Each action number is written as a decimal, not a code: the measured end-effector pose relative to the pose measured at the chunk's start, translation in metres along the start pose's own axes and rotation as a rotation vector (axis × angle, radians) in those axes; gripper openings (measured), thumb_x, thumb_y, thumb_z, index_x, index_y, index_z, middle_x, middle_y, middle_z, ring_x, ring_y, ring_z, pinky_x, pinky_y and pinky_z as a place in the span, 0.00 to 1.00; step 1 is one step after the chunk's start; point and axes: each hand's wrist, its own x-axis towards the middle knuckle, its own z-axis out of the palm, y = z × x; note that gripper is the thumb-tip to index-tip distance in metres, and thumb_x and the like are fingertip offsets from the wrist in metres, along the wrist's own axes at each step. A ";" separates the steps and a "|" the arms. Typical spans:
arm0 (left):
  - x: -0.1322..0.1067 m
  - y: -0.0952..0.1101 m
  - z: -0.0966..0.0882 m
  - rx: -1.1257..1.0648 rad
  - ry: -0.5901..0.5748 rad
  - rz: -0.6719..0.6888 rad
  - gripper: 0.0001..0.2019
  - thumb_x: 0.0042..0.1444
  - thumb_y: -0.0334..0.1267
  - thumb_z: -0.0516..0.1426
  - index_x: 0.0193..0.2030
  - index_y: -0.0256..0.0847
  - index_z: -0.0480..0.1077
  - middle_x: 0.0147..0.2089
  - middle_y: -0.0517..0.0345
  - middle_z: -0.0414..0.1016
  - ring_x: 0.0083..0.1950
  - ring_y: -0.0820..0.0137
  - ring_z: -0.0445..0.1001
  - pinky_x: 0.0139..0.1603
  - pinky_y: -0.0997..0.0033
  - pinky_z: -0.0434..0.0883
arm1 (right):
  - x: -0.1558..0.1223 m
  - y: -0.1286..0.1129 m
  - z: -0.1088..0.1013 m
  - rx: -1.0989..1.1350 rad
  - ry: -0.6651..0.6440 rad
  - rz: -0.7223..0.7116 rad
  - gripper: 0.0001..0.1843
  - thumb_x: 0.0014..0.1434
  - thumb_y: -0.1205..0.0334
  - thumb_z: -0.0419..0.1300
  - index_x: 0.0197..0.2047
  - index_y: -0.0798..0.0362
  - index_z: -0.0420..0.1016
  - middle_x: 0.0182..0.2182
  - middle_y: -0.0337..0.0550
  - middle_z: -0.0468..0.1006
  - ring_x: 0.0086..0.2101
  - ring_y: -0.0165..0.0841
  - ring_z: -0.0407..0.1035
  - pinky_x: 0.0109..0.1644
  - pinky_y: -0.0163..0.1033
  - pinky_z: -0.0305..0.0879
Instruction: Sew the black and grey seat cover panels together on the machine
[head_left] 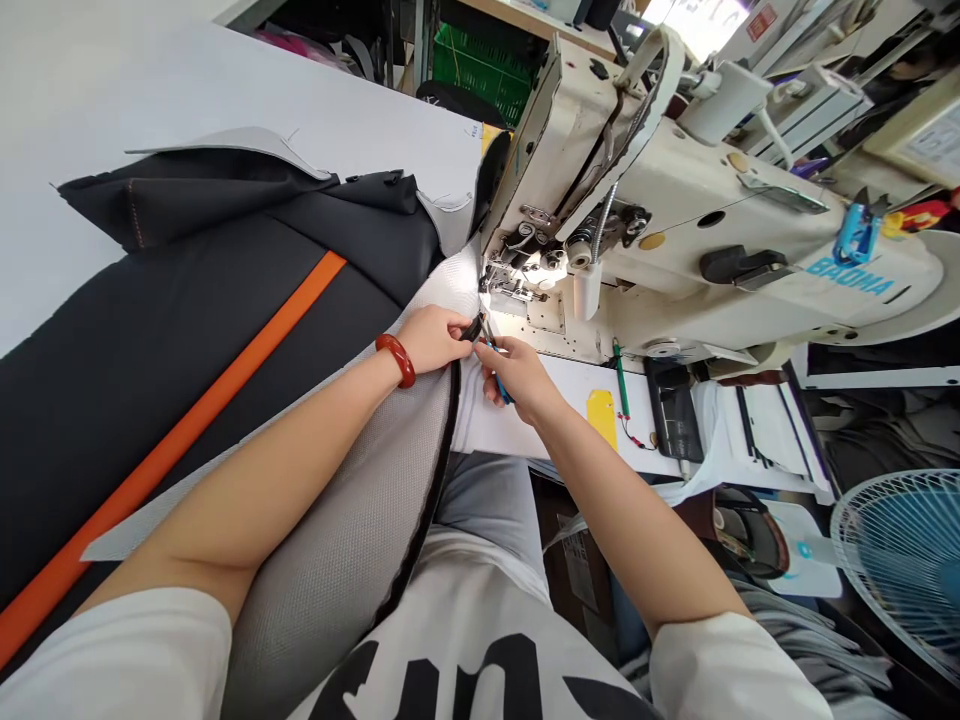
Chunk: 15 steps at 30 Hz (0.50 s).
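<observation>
My left hand (429, 340) pinches the black edging (447, 440) of a grey mesh-backed fabric piece (352, 510) just in front of the sewing machine's needle area. In my right hand (521, 378) is a pair of small blue-handled scissors (505, 394), fingers closed round the handles. Their blades point up toward the black edging at my left fingertips; whether they touch it I cannot tell. Dark cover fabric (247, 330) with an orange stripe (225, 385) spreads across the table to the left, joined or lying against the mesh piece.
The sewing machine (675, 200) fills the right side, its lamp lit by the needle. On the table's right lie a yellow card (601, 416), a green pen-like tool (621, 378) and a black tray (675, 408). A fan (911, 560) stands lower right; a green crate (480, 75) sits behind.
</observation>
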 end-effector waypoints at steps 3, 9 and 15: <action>-0.001 0.001 0.001 0.009 0.006 0.014 0.11 0.45 0.37 0.57 0.34 0.37 0.78 0.22 0.64 0.66 0.25 0.75 0.60 0.28 0.72 0.55 | 0.013 -0.004 0.008 0.061 0.030 0.068 0.11 0.68 0.60 0.55 0.33 0.51 0.61 0.16 0.28 0.66 0.10 0.24 0.58 0.11 0.29 0.48; -0.001 0.002 0.002 0.062 0.002 0.004 0.10 0.47 0.37 0.56 0.33 0.38 0.78 0.21 0.65 0.64 0.25 0.75 0.59 0.29 0.71 0.54 | 0.031 -0.005 0.010 0.047 0.053 0.061 0.17 0.71 0.60 0.51 0.29 0.50 0.58 0.13 0.27 0.62 0.08 0.23 0.53 0.10 0.30 0.45; 0.000 0.000 0.002 0.039 -0.010 0.003 0.16 0.47 0.37 0.56 0.41 0.37 0.79 0.24 0.64 0.69 0.26 0.75 0.63 0.29 0.73 0.58 | 0.029 0.001 0.009 0.035 0.066 0.023 0.17 0.70 0.57 0.52 0.29 0.49 0.55 0.14 0.25 0.59 0.09 0.22 0.52 0.11 0.29 0.41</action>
